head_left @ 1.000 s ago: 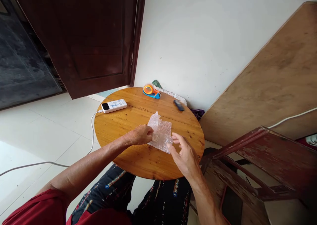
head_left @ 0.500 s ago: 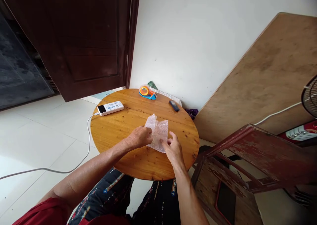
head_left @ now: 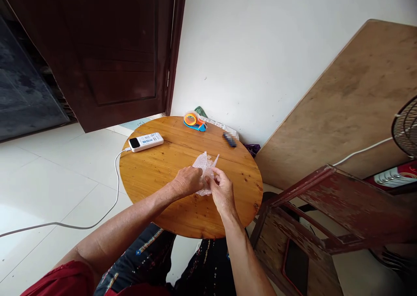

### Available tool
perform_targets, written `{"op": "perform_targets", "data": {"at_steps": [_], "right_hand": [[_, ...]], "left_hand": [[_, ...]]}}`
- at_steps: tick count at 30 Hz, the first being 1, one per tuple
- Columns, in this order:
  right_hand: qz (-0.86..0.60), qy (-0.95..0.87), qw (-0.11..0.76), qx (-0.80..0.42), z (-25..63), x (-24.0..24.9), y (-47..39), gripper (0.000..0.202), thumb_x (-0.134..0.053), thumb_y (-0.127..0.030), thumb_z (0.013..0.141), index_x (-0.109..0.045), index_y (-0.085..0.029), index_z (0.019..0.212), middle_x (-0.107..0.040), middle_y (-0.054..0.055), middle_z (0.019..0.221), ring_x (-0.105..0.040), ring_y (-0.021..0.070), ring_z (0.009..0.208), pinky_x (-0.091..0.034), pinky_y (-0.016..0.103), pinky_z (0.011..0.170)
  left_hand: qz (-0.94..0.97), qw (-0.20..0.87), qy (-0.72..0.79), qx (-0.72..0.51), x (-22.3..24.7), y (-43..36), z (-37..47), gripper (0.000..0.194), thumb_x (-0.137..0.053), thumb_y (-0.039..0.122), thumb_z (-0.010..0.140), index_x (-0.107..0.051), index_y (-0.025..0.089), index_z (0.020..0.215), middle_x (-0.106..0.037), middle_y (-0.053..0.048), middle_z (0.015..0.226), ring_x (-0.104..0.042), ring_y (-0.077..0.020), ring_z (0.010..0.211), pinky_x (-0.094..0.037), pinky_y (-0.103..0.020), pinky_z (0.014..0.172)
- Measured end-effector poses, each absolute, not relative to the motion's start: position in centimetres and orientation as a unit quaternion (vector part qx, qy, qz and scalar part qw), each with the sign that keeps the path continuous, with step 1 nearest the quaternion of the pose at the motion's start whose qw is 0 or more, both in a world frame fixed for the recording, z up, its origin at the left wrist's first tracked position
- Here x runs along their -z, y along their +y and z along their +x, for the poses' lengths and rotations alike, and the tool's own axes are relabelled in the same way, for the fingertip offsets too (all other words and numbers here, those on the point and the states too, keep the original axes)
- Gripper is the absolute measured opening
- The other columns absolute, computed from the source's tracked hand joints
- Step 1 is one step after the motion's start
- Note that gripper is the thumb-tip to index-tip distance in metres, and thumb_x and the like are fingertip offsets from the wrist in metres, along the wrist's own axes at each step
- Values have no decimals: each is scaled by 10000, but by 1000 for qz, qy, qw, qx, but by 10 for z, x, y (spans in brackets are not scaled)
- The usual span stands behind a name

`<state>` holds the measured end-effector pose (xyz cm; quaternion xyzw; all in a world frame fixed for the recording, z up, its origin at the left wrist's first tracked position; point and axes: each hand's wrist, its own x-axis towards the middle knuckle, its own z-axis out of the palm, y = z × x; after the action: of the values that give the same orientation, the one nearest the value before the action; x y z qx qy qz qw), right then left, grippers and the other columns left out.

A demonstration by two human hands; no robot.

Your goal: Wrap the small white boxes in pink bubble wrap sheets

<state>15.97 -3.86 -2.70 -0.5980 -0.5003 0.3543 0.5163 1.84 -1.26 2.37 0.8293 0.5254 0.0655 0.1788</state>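
A piece of clear bubble wrap is bunched between my hands over the round wooden table. My left hand is closed on its left side, with the fingers curled under and partly hidden. From the right, my right hand pinches the wrap's edge between thumb and fingers, folding it inward. Two pointed corners of the wrap stick up beyond my hands. Whether anything lies inside the wrap I cannot make out.
A tape dispenser with an orange roll stands at the table's far edge. To its right lies a small dark object, blurred out. A white power bank with a cable sits at the left. A wooden chair holding a phone stands right.
My right hand has moved left and closed on the bubble wrap's right side, which is now folded up and inward. My left hand has shifted slightly to the right.
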Motion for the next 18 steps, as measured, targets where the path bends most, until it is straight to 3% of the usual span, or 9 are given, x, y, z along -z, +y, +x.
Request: {"op": "perform_targets", "data": {"at_steps": [4,8,10,13,18], "right_hand": [[-614,-525,475,-349,156,23,-34,521,-624,-418,745,-619,-157,1197,-711,45,784,-630,191,572,-471,273,431],[-618,-576,435,-312,155,18,-33,495,-603,-393,784,-626,-130,1203,-735,59,774,-682,220,675,-538,312,589],[-613,-608,407,-299,156,15,-35,460,-569,-369,822,-623,-132,1213,-755,80,843,-702,231,757,-550,330,684],[-594,-663,357,-283,156,9,-41,419,-457,-257,881,-586,-162,1268,-763,80,961,-708,215,829,-542,328,770],[-590,-740,253,-198,152,0,-53,584,-464,-137,841,-437,-158,1424,-711,108,1172,-677,246,1001,-512,363,864]], "left_hand": [[826,199,522,-77,-27,-15,18,275,-480,291,861,-698,151,955,-736,-169,983,-703,-312,950,-523,-348,752],[817,248,506,-120,-26,-14,12,251,-520,283,823,-700,140,923,-736,-145,899,-702,-288,877,-508,-321,716],[793,315,499,-152,-23,-12,6,312,-557,256,792,-680,129,1049,-732,-106,865,-694,-238,813,-495,-275,673],[731,421,499,-198,-16,-10,0,559,-584,198,763,-538,95,1310,-718,-57,850,-658,-159,682,-470,-218,598],[681,478,486,-267,4,-9,1,638,-593,190,761,-448,88,1374,-661,10,745,-588,-106,554,-436,-186,524]]}}
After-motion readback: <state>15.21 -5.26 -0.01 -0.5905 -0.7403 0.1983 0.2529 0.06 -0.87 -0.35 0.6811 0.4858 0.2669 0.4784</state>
